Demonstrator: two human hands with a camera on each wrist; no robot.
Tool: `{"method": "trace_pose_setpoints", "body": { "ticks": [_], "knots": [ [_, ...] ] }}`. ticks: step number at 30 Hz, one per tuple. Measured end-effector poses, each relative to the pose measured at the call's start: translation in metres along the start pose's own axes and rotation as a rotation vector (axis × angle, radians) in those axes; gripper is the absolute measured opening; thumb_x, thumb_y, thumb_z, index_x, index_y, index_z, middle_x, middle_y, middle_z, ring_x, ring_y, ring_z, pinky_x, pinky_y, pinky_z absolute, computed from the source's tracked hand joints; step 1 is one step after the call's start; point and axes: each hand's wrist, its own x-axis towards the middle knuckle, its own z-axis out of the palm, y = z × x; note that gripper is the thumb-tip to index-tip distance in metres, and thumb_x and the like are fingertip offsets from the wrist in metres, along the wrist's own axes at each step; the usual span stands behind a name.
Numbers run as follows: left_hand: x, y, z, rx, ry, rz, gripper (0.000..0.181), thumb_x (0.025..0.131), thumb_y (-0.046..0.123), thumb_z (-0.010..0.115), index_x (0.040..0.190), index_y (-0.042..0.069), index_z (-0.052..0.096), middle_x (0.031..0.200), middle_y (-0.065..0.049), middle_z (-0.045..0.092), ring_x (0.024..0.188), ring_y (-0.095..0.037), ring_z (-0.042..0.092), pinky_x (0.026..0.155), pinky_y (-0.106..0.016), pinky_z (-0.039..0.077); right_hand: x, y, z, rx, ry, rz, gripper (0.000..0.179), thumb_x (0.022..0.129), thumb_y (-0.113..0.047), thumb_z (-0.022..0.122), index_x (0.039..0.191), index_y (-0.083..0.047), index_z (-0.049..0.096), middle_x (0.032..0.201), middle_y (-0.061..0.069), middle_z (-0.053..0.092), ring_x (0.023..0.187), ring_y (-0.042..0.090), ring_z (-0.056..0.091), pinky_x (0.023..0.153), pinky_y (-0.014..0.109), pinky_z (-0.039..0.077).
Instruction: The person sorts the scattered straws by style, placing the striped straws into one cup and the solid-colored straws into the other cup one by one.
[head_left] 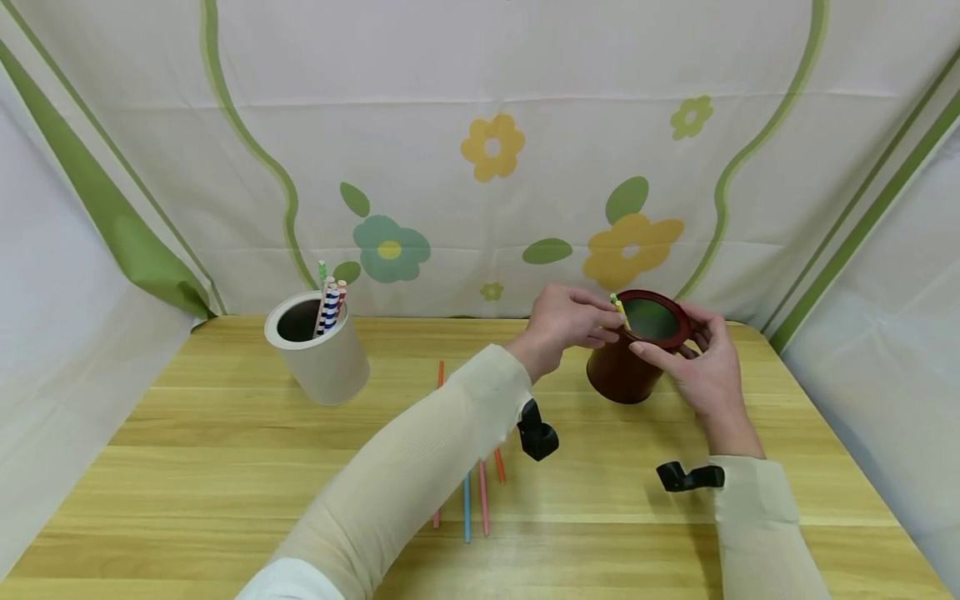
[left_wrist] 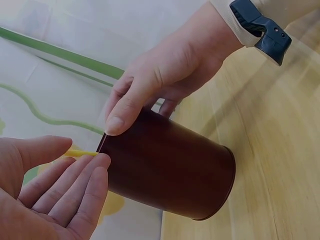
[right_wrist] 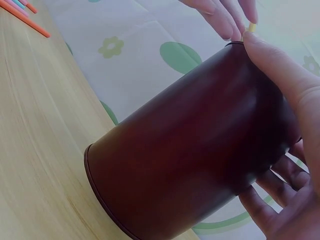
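My left hand [head_left: 572,321] pinches a yellow straw [left_wrist: 82,153] between thumb and fingers at the near left rim of a dark red-brown cylindrical cup [head_left: 626,367]. Next to it at the rim, a green patterned straw end [head_left: 613,298] shows in the head view. The straws' lower ends are hidden. My right hand [head_left: 708,362] grips the cup at its right side, the thumb over the near rim and the fingers around the far side. The cup stands on the wooden table. In the right wrist view the yellow straw tip [right_wrist: 252,27] lies between the left fingers above the rim.
A white cylindrical cup [head_left: 333,367] at the left holds several patterned straws [head_left: 330,310]. Blue [head_left: 467,508], pink [head_left: 483,500] and orange straws [head_left: 500,467] lie on the table [head_left: 600,542], partly under the left forearm. A flower-printed curtain [head_left: 420,125] hangs behind the table.
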Motion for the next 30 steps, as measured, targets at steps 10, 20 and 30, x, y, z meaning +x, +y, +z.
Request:
{"method": "trace_pose_setpoints", "body": {
  "ticks": [10, 20, 30],
  "knots": [
    [-0.002, -0.005, -0.019, 0.017, -0.068, -0.019, 0.009, 0.094, 0.012, 0.085, 0.1, 0.005, 0.082, 0.102, -0.01, 0.084, 0.097, -0.03, 0.082, 0.084, -0.035, 0.067, -0.001, 0.0, 0.001, -0.004, 0.006, -0.003, 0.088, 0.085, -0.028, 0.094, 0.157, -0.022, 0.043, 0.146, -0.015, 0.05, 0.132, 0.006, 0.049, 0.095, 0.006, 0.046],
    [-0.021, -0.012, -0.056, 0.02, -0.235, -0.051, 0.02, 0.098, 0.009, 0.079, 0.114, -0.002, 0.08, 0.114, -0.021, 0.082, 0.096, -0.025, 0.082, 0.092, -0.036, 0.066, -0.002, 0.001, 0.0, -0.005, 0.023, -0.013, 0.087, 0.084, -0.025, 0.095, 0.155, -0.021, 0.045, 0.143, -0.016, 0.052, 0.129, 0.004, 0.05, 0.096, 0.006, 0.046],
    [-0.051, -0.034, -0.101, 0.129, -0.372, -0.053, 0.024, 0.101, 0.012, 0.075, 0.123, 0.0, 0.078, 0.126, -0.018, 0.079, 0.111, -0.025, 0.08, 0.104, -0.042, 0.062, -0.001, 0.004, -0.002, 0.01, 0.028, 0.001, 0.087, 0.084, -0.022, 0.095, 0.155, -0.021, 0.045, 0.143, -0.017, 0.052, 0.129, 0.004, 0.05, 0.096, 0.008, 0.046]
  ]
}}
